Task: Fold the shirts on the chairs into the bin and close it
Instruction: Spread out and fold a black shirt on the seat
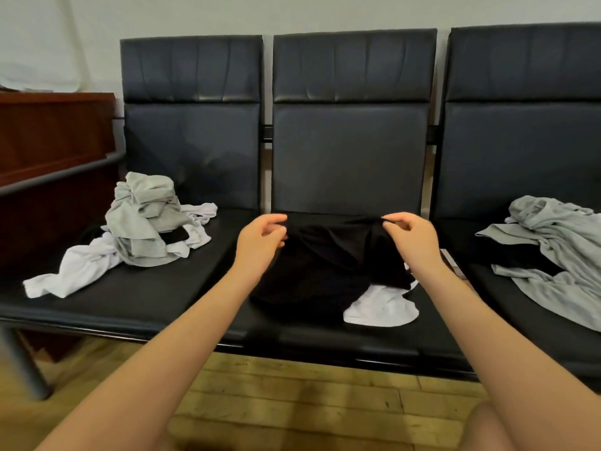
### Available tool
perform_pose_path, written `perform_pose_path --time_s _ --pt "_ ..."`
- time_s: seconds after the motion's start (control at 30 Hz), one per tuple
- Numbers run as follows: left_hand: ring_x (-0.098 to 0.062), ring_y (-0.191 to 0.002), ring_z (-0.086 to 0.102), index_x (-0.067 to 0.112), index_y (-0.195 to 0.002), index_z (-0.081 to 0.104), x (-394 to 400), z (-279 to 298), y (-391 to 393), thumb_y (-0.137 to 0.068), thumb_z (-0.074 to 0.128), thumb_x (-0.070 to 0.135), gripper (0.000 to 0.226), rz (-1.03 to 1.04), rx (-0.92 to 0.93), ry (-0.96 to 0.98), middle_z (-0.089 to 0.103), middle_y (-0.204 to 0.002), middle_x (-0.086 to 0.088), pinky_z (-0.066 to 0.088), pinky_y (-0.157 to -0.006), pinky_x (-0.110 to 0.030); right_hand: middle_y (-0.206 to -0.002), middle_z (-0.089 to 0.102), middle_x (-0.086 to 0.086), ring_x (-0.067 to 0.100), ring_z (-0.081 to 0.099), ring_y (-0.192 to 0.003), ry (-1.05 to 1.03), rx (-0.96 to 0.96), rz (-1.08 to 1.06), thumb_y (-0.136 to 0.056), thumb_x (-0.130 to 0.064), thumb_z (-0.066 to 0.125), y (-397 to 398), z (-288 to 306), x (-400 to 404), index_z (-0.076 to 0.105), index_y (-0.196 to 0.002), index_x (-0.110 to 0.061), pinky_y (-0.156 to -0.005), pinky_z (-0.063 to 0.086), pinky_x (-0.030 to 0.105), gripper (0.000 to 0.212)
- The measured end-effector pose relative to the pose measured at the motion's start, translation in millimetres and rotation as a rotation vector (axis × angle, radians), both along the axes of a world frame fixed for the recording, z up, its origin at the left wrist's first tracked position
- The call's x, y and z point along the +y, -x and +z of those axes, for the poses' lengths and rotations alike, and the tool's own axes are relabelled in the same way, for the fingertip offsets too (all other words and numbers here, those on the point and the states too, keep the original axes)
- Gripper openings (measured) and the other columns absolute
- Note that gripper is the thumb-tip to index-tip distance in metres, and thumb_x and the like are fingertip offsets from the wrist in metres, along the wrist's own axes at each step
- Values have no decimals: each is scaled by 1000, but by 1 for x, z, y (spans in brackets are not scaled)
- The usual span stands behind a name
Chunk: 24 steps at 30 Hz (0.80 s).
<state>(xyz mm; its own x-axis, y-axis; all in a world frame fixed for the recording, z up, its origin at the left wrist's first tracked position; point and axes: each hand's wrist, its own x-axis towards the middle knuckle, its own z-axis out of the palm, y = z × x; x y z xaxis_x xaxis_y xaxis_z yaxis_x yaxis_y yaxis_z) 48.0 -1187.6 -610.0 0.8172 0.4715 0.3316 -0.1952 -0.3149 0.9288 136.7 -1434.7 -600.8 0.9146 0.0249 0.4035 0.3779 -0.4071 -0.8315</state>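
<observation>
A black shirt [325, 265] lies bunched on the middle seat of a row of dark padded chairs [351, 157]. My left hand [261, 239] pinches its upper left edge and my right hand [411, 237] pinches its upper right edge, both lifting the cloth a little off the seat. A white shirt [380, 307] pokes out from under the black one at the front. On the left seat sits a pile of grey shirts [143, 222] on top of a white shirt [81, 271]. A grey shirt [553, 255] sprawls over the right seat. No bin is in view.
A dark wooden counter [52, 135] with a grey rail [58, 177] stands left of the chairs. A grey metal leg [22, 362] holds up the bench at the left. Wooden floorboards [292, 402] run below the seats' front edge.
</observation>
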Motion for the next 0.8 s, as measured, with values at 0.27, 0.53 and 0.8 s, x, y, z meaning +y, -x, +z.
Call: perform_pose_path --time_s 0.27,0.53,0.8 --pt "-20 -116 56 22 -134 53 43 -50 3 -89 64 35 48 31 420 -357 58 -125 -7 42 -103 -34 -116 61 2 18 54 -114 442 -170 197 -93 -30 58 14 -24 30 62 -123 -22 -97 40 29 31" --pt "-1 -87 61 18 -118 67 48 -66 2 -88 68 16 31 -197 436 -474 67 -97 10 45 -83 -13 -103 66 -3 13 59 -97 650 20 275 -91 -30 63 -8 -48 52 64 -123 -21 -93 45 29 33" --pt "-8 -106 59 19 -113 71 63 -12 -2 -92 59 14 24 240 -92 -224 66 -110 4 41 -95 -14 -88 67 -4 11 61 -88 16 -125 11 -91 -12 62 -27 -15 30 74 -96 -8 -72 37 0 14"
